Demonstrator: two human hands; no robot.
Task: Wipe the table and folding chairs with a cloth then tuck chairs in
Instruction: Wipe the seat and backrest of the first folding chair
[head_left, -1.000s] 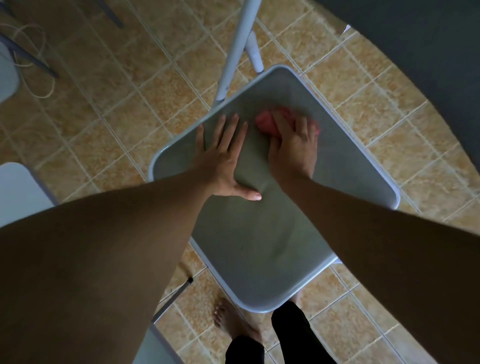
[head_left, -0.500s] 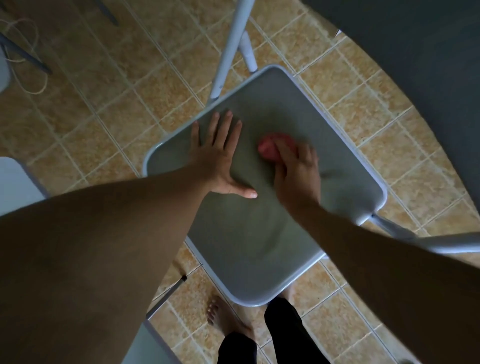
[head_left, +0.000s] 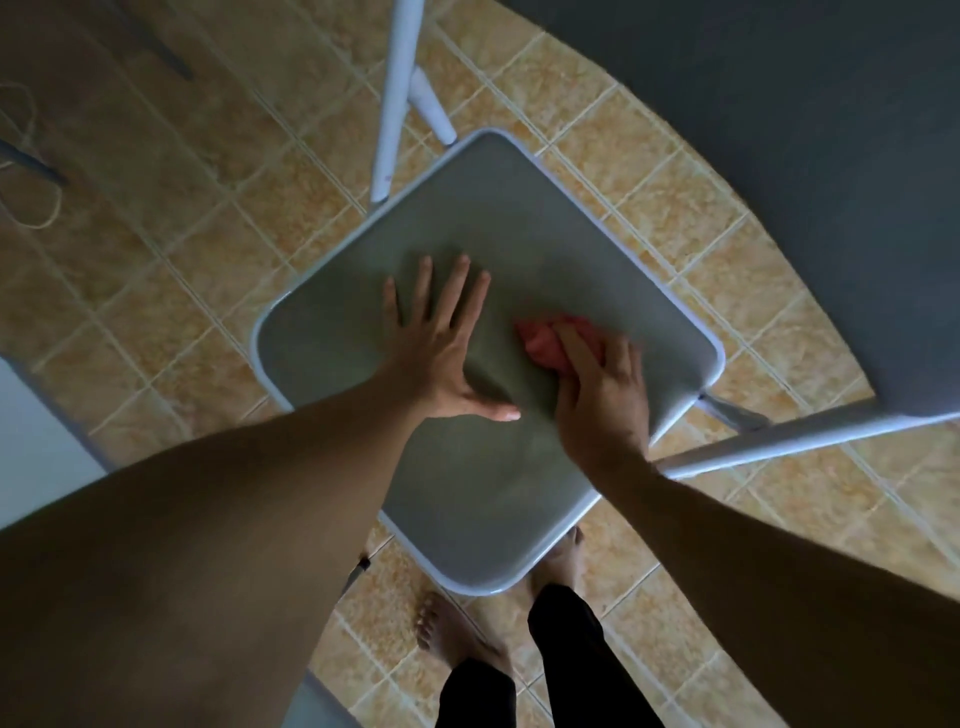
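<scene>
my left hand lies flat and open on the folding chair as my right hand grips the bunched red cloth mid-seat, and i fear leaning too hard could tip or fold it beside the tabletop.

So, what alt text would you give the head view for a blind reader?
Seen from above, a person's right hand holds a crumpled red cloth on the grey seat of a folding chair, while the left hand lies flat on the seat beside it. The chair stands on a tan tiled floor next to a dark table.
</scene>
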